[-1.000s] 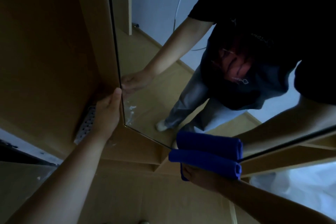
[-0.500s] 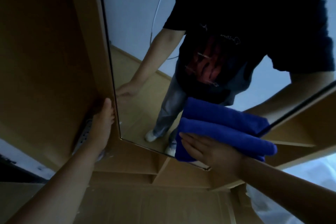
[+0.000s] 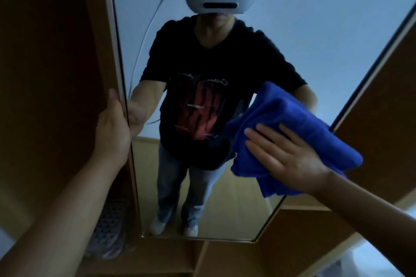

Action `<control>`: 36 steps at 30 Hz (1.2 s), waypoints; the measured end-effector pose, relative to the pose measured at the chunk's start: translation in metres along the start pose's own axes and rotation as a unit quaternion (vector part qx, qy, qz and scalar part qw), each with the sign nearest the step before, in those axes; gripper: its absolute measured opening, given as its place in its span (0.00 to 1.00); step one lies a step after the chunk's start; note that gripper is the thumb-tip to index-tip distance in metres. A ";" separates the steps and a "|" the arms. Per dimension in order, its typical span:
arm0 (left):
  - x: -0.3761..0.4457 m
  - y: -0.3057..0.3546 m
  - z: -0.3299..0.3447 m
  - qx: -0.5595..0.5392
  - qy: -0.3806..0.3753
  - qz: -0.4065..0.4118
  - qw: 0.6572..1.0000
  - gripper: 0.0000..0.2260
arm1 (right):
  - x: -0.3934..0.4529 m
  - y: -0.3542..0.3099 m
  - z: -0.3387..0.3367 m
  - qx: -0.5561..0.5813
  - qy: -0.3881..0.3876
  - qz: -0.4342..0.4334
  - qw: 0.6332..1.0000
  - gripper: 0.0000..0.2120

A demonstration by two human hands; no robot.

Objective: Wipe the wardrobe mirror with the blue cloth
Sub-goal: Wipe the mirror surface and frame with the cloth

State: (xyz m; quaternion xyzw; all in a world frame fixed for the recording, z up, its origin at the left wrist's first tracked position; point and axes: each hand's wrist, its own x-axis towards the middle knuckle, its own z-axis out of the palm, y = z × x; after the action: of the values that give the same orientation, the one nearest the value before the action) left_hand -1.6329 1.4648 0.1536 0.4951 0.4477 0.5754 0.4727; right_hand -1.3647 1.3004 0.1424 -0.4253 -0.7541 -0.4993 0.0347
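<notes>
Your single head camera looks forward and slightly down from close range, squarely at the wardrobe mirror (image 3: 225, 56), with your left hand (image 3: 113, 132) gripping its edge and your right hand (image 3: 286, 159) lower right.

Counts in view
One wardrobe mirror (image 3: 292, 29), one blue cloth (image 3: 297, 119), two hands: left hand (image 3: 112, 132), right hand (image 3: 286, 159); one perforated grey object (image 3: 108, 229)

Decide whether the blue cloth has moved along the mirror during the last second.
Yes. The blue cloth has climbed away from the mirror's bottom edge, which it overlapped earlier, toward the middle of the glass.
</notes>
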 end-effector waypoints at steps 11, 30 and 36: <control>-0.022 0.021 0.011 -0.048 0.005 -0.030 0.998 0.21 | 0.046 -0.007 0.002 0.047 0.106 0.073 0.991 0.19; -0.005 0.005 0.007 -0.051 0.014 -0.037 0.998 0.16 | 0.036 -0.164 0.077 0.079 -0.213 -0.274 0.934 0.19; 0.000 -0.001 0.001 -0.040 -0.025 -0.049 0.998 0.22 | 0.062 -0.137 0.060 0.052 -0.131 -0.229 0.963 0.21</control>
State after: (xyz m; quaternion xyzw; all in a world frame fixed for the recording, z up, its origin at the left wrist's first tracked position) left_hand -1.6322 1.4648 0.1526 0.4672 0.4359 0.5566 0.5310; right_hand -1.4746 1.3661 0.0426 -0.3005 -0.8542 -0.3940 -0.1577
